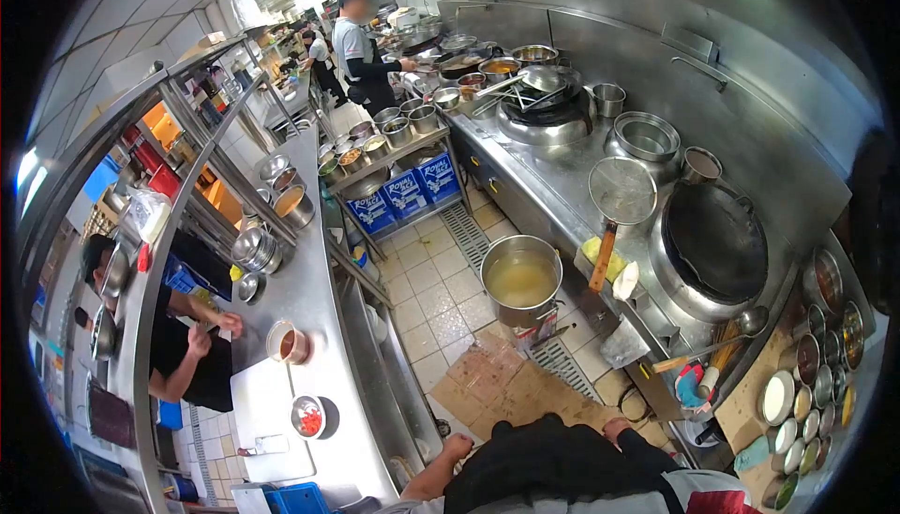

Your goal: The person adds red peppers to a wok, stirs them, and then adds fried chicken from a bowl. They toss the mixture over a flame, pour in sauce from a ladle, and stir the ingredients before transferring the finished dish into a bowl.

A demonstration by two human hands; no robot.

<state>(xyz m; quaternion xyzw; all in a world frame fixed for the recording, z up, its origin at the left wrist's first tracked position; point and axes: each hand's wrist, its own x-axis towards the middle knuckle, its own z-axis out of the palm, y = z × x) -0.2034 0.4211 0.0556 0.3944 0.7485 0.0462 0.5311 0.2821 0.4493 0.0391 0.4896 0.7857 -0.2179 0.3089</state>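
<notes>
At the bottom of the head view, my left hand [457,448] is closed beside the dark apron, near the steel counter's edge; whether it holds something is too small to tell. My right hand [616,430] is at the other side of the apron, its fingers curled and partly hidden. In front of me a large steel pot [521,282] of yellowish liquid stands above the tiled floor. To the right are a black wok [714,242] and a wire strainer [622,192] with a wooden handle. A ladle [751,322] lies near the wok.
Across the left counter [309,327], a co-worker's hands [211,327] are raised near a bowl of red pieces [307,417] and a white cutting board [272,416]. Flattened cardboard [506,387] covers the floor before me. Seasoning bowls [778,397] stand right. Another person [361,50] works farther back.
</notes>
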